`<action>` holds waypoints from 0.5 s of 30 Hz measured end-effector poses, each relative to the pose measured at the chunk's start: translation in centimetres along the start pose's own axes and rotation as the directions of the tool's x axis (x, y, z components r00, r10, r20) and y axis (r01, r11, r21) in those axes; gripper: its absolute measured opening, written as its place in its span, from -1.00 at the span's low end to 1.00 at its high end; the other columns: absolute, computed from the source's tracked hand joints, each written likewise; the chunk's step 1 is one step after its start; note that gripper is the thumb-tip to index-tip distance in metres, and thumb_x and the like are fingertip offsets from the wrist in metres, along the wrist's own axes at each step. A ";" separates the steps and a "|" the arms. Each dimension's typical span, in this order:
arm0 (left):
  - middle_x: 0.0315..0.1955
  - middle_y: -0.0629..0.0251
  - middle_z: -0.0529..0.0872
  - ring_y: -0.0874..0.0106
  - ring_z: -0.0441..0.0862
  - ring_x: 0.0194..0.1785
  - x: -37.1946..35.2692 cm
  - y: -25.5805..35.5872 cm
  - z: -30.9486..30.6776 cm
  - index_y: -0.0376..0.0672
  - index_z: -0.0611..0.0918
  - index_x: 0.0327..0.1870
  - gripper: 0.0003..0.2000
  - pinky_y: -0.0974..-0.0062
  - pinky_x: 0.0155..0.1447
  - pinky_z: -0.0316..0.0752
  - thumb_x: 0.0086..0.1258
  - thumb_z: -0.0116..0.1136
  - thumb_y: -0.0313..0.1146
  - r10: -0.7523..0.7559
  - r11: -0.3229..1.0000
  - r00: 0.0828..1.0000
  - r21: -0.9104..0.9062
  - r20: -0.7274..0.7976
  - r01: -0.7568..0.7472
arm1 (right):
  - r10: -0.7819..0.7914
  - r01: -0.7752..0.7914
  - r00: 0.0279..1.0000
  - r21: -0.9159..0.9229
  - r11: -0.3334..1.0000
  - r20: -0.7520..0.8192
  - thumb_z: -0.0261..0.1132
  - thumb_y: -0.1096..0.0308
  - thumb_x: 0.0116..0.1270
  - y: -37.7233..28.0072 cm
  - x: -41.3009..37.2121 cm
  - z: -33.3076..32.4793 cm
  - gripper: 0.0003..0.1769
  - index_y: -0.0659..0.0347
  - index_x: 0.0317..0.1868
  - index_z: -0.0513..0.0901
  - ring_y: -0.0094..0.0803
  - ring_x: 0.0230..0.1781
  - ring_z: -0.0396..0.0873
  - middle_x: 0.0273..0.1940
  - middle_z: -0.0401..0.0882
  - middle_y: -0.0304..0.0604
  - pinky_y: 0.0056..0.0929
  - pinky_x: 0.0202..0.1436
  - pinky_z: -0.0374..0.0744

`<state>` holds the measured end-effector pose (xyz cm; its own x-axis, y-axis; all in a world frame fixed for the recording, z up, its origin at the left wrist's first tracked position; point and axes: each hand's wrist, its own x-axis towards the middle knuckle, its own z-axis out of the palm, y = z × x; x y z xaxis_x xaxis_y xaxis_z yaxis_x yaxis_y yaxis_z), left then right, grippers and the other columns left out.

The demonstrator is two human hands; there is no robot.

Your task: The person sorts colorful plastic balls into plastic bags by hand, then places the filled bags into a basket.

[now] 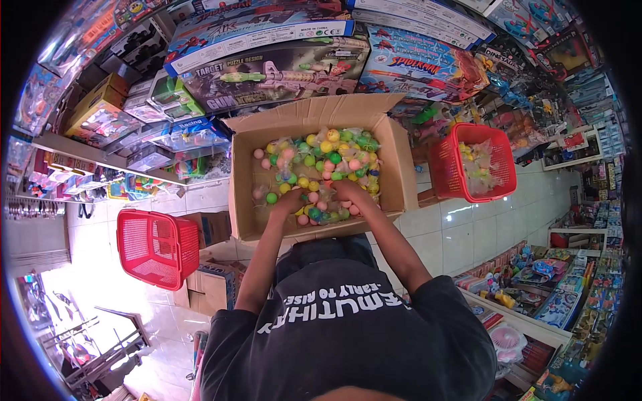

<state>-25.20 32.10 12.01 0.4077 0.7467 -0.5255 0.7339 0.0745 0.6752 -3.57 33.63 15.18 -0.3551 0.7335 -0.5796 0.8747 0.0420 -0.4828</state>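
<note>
An opened cardboard box (242,184) stands before me with its flaps folded out. Inside lie many small coloured balls (328,147), pink, green and yellow, some of them in clear plastic bags. Both of my hands reach down into the box. My left hand (291,200) is among the balls left of the middle, its fingertips hidden by them. A little to its right, my right hand (346,192) touches the pile too, fingers pointing inward and partly covered. Whether either hand grips a ball does not show.
A red plastic basket (190,244) with nothing visible inside stands at left beside smaller cartons (214,284). Another red basket (445,167), at right, holds bagged balls (478,164). Boxed toy guns (287,77) are stacked behind the box. Toy shelves (568,267) line the sides.
</note>
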 end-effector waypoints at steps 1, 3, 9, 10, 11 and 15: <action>-0.13 0.08 0.62 0.24 0.57 -0.04 0.3 -0.3 0.3 -0.17 0.50 0.05 -0.60 0.38 0.01 0.44 0.19 0.16 -0.28 0.027 0.999 1.000 -0.017 -0.005 -0.027 | 0.002 -0.002 1.000 0.000 1.000 -0.001 0.27 0.29 0.01 0.0 -0.6 -0.6 -0.65 0.28 -0.18 0.57 -0.13 -0.30 0.61 -0.29 0.61 0.04 -0.30 -0.25 0.54; -0.09 0.07 0.60 0.23 0.55 0.00 0.6 -0.5 0.7 -0.19 0.46 0.09 -0.55 0.38 0.05 0.42 0.17 0.18 -0.26 0.107 0.993 0.994 -0.045 -0.015 -0.108 | -0.203 0.203 0.979 0.159 0.966 -0.018 0.22 0.27 0.06 -0.1 -1.5 -1.8 -0.66 0.32 -0.19 0.57 -0.23 -0.37 0.59 -0.36 0.61 -0.01 -0.35 -0.29 0.53; 0.06 -0.01 0.43 0.16 0.39 0.16 -1.9 4.4 -0.8 -0.21 0.28 0.17 -0.34 0.36 0.15 0.34 0.04 0.29 -0.20 0.352 0.927 0.927 -0.092 -0.128 -0.365 | -0.245 0.098 0.957 0.615 0.782 0.158 0.09 0.06 0.34 -0.5 -0.6 -2.8 -0.61 0.27 -0.25 0.58 -0.49 -0.43 0.52 -0.45 0.57 -0.23 -0.51 -0.38 0.45; 0.07 -0.02 0.41 0.16 0.37 0.18 -2.4 5.0 -1.0 -0.21 0.27 0.16 -0.31 0.36 0.16 0.33 0.01 0.32 -0.20 0.333 0.928 0.931 -0.121 -0.150 -0.352 | -0.245 0.096 0.956 0.617 0.781 0.162 0.09 0.06 0.34 -0.7 -0.3 -2.8 -0.61 0.27 -0.25 0.58 -0.49 -0.43 0.52 -0.45 0.57 -0.23 -0.51 -0.38 0.45; 0.07 -0.02 0.41 0.16 0.37 0.18 -2.8 5.6 -1.3 -0.21 0.27 0.16 -0.31 0.36 0.16 0.33 0.01 0.32 -0.20 0.330 0.929 0.932 -0.123 -0.148 -0.349 | -0.266 0.100 0.948 0.631 0.770 0.175 0.06 0.03 0.36 -0.9 0.0 -3.0 -0.59 0.25 -0.25 0.59 -0.52 -0.44 0.50 -0.46 0.55 -0.27 -0.56 -0.37 0.43; -0.15 0.17 0.52 0.32 0.48 -0.01 -2.0 4.8 -1.2 -0.20 0.37 0.05 -0.45 0.43 0.05 0.38 0.04 0.31 -0.22 0.246 0.902 0.963 -0.337 -0.115 -0.270 | -0.328 0.050 0.922 0.774 0.631 0.208 0.08 0.02 0.36 -2.7 -0.4 -3.3 -0.59 0.25 -0.21 0.56 -0.55 -0.44 0.47 -0.42 0.54 -0.26 -0.57 -0.35 0.47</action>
<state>-23.13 31.79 16.90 0.5104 0.8128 -0.2807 0.3683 0.0884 0.9255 -4.72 35.52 18.89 -0.6826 0.5208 -0.5126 0.2795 -0.4620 -0.8417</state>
